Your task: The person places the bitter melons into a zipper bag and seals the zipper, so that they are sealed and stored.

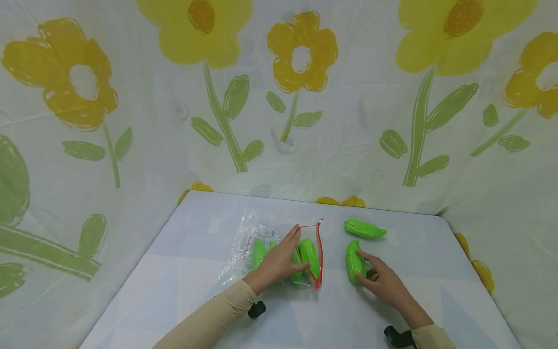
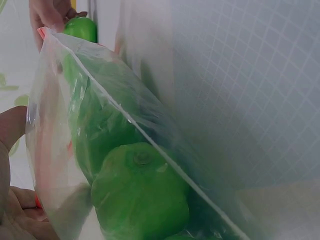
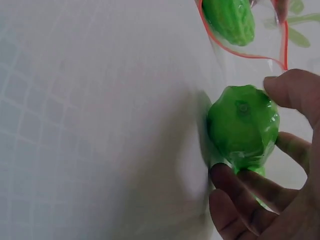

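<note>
A clear zip bag (image 1: 237, 257) with a red zip edge lies on the table, its mouth toward the right. Inside are several bright green, ridged toy bitter melons (image 1: 309, 254). My left hand (image 1: 279, 259) spreads over the bag near its mouth, thumb and forefinger extended and touching the plastic. To the right of the bag, my right hand (image 1: 383, 281) grips one toy bitter melon (image 3: 242, 125) between thumb and fingers. Just behind it, another toy bitter melon (image 1: 365, 229) lies loose. In the left wrist view the bag's plastic (image 2: 55, 115) covers part of the left fingers.
The pale table (image 1: 183, 232) has geometric patterns and rounded far corners. A white cloth (image 1: 348, 145) printed with yellow flowers hangs behind and at both sides. Black devices (image 1: 396, 336) sit at both wrists.
</note>
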### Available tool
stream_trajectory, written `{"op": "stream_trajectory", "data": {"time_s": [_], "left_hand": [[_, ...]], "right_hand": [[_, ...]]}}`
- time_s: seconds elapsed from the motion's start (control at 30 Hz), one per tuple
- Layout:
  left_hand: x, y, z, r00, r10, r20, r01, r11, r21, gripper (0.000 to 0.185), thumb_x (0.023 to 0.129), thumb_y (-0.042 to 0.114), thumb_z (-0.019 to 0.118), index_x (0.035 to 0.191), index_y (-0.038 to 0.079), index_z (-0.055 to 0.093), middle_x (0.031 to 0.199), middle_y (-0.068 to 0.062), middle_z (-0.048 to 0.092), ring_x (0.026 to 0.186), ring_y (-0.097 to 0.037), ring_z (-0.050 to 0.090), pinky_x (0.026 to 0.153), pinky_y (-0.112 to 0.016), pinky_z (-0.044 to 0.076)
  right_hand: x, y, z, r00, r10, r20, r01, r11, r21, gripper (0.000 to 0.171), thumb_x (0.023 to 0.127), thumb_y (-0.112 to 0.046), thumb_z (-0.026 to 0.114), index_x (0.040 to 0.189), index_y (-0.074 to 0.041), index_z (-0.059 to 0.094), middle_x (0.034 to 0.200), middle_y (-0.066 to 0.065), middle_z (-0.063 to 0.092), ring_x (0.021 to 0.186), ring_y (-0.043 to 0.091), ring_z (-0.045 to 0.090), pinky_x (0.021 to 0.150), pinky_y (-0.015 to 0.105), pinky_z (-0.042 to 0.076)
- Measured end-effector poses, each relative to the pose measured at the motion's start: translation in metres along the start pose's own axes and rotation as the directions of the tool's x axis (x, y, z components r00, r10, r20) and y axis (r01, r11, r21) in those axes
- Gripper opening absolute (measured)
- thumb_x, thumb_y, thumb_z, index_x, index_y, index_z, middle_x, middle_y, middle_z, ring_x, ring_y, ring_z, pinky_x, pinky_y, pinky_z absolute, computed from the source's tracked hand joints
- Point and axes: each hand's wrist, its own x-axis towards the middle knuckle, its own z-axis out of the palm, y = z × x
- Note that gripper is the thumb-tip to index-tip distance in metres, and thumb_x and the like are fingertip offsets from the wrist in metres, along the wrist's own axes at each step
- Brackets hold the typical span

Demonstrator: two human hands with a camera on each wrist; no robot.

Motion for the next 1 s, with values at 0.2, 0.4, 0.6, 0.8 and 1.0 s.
{"op": "stream_trajectory", "data": {"time_s": [0.2,0.4,0.6,0.8,1.0], "left_hand": [[-0.001,0.0,-0.001,1.0,0.007,-0.011,-0.007,1.0,0.002,0.095,0.08,0.051,0.066,0.149,0.006,0.017,0.156,-0.002,0.01,0.138,-0.017,0.024,0.103,-0.035,0.037],[-0.002,0.0,-0.002,1.0,0.005,-0.016,-0.005,1.0,0.007,0.095,0.08,0.051,0.066,0.149,0.006,0.018,0.156,-0.002,0.01,0.138,-0.017,0.025,0.102,-0.035,0.038],[-0.001,0.0,-0.002,1.0,0.005,-0.017,-0.005,1.0,0.004,0.095,0.08,0.051,0.066,0.149,0.006,0.018,0.156,-0.002,0.011,0.138,-0.018,0.025,0.102,-0.035,0.038],[-0.001,0.0,-0.002,0.999,0.019,-0.027,-0.019,1.0,0.005,0.096,0.079,0.051,0.067,0.148,0.005,0.018,0.156,-0.003,0.011,0.136,-0.019,0.029,0.1,-0.034,0.041],[-0.001,0.0,-0.002,1.0,0.016,-0.025,-0.016,1.0,-0.001,0.096,0.079,0.051,0.067,0.149,0.006,0.017,0.156,-0.002,0.011,0.136,-0.019,0.029,0.1,-0.035,0.04]], "right_hand": [[-0.001,-0.004,0.001,0.999,-0.027,0.017,0.027,0.999,0.023,0.069,0.081,-0.04,0.069,0.141,-0.027,0.038,0.133,0.011,0.046,0.085,0.014,0.057,0.068,0.027,0.049],[0.0,-0.006,0.002,0.999,-0.018,0.031,0.016,0.999,0.036,0.069,0.081,-0.04,0.07,0.141,-0.029,0.038,0.135,0.009,0.044,0.084,0.012,0.057,0.069,0.027,0.048],[-0.002,-0.01,0.0,0.999,0.004,0.049,-0.008,0.996,0.091,0.069,0.078,-0.039,0.073,0.139,-0.03,0.041,0.131,0.009,0.048,0.082,0.013,0.057,0.064,0.027,0.048],[-0.001,-0.008,0.004,0.998,0.005,0.067,-0.014,0.991,0.134,0.07,0.076,-0.038,0.075,0.138,-0.033,0.041,0.13,0.007,0.048,0.081,0.013,0.056,0.061,0.027,0.047],[-0.001,-0.008,0.006,0.996,0.002,0.084,-0.016,0.986,0.168,0.07,0.076,-0.035,0.076,0.137,-0.034,0.042,0.13,0.007,0.047,0.079,0.014,0.055,0.058,0.027,0.048]]}}
